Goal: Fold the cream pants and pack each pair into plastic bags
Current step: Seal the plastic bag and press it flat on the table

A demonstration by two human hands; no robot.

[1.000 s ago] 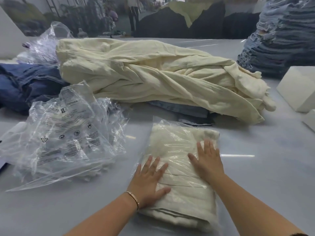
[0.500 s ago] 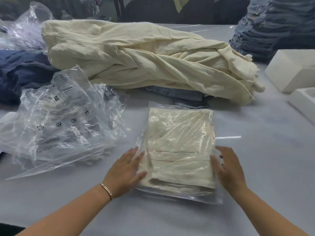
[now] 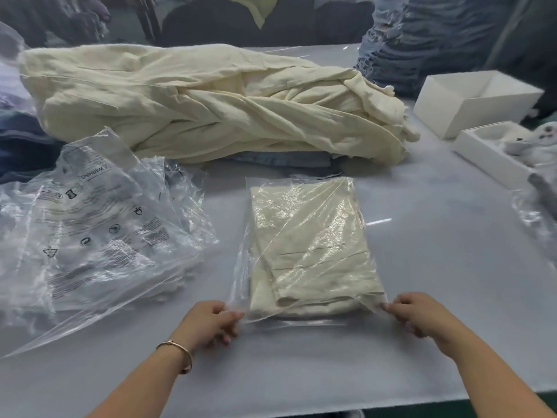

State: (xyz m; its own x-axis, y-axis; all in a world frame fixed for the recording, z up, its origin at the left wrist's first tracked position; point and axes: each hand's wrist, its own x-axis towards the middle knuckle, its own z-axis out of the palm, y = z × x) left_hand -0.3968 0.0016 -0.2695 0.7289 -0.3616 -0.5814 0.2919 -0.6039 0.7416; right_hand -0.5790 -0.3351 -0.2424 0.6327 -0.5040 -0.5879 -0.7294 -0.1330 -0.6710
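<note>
While the folded pants [image 3: 310,251] lie inside a plastic bag [image 3: 241,285] at lower centre of the frame on the grey table [image 3: 437,267], the left hand [image 3: 208,321] pinches the bag's near left corner and the right hand [image 3: 422,312] pinches its near right corner. Unfolded cream pants [image 3: 211,104] are heaped above; spare bags [image 3: 90,224] sit at left.

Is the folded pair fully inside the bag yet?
Yes: the folded cream pants lie wholly within the plastic bag, film covering them past every edge.
</note>
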